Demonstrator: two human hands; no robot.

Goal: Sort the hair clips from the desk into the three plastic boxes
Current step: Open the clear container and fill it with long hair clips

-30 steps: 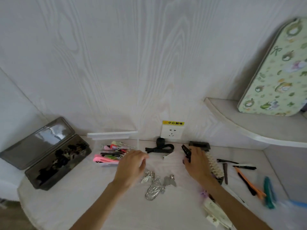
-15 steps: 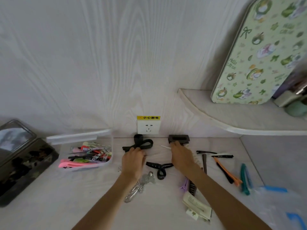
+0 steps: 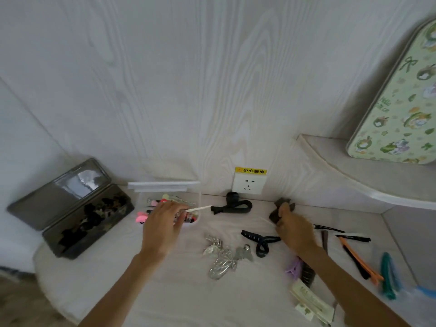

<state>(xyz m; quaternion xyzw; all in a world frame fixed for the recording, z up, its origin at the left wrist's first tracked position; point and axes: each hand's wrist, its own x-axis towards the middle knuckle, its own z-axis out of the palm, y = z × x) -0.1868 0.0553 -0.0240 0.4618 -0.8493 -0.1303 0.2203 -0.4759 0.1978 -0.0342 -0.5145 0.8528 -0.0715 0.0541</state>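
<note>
**Two clips held above the tabletop**

A thin white clip (image 3: 199, 208) is pinched by the left hand (image 3: 162, 226) over the clear box (image 3: 197, 217). A dark claw clip (image 3: 279, 212) is gripped by the right hand (image 3: 296, 232). Silver clips (image 3: 221, 258) are left on the tabletop (image 3: 184, 291) between them.

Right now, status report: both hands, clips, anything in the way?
Left hand pinches white clip over clear box. Right hand grips dark clip. Black claw clip, silver clips loose on desk.
</note>
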